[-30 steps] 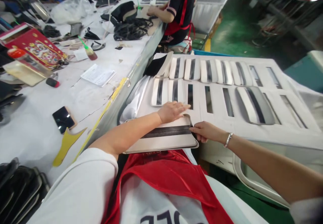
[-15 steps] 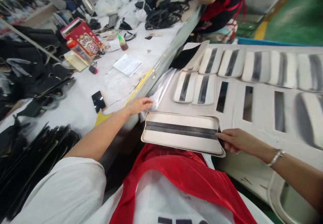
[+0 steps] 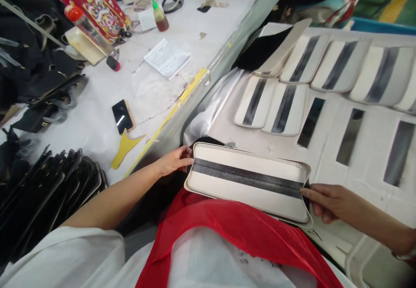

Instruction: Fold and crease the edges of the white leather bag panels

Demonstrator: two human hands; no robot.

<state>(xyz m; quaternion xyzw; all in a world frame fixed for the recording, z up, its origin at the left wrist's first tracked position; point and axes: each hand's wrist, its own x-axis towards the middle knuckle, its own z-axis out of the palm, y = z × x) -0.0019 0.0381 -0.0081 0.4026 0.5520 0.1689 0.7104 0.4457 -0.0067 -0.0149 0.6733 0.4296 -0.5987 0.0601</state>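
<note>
Cream, smooth-faced rectangular panel [image 3: 250, 192]: rounded corners, raised rim, 1 dark grey matte stripe down the long axis. It sits crosswise over the lap, just above the red apron [image 3: 234, 225], between the bench [image 3: 97, 106] edge and the white slotted board [image 3: 325, 158].

Hands are well apart, 1 at each short end. Right hand [image 3: 325, 200] has its fingers curled round the right end, clamped on it. Left hand [image 3: 172, 162] has fingertips touching the upper left corner. Cannot tell if it actually grips, since the far side of the fingers is hidden.

Handling guess: light, and it spans hand to hand with no sag, so fairly stiff, probably board-backed. The face looks slick and likely to mark. The stripe looks napped, so keep fingers off it. Best hold is the rim at both short ends; a 1-corner hold would likely twist it.

Around it:
- 2 cream striped panels [image 3: 271, 108] lie flat side by side on the board, with a row of more behind them.
- The board has dark rectangular slots, some uncovered.
- On the bench are a black phone [image 3: 121, 115], a yellow flat template [image 3: 125, 147] just beside it, a white notepad [image 3: 167, 57], a brown squeeze bottle with green nozzle [image 3: 159, 15] and a red printed box [image 3: 94, 2].
- A stack of black panels [image 3: 42, 192] stands on edge at near left.
</note>
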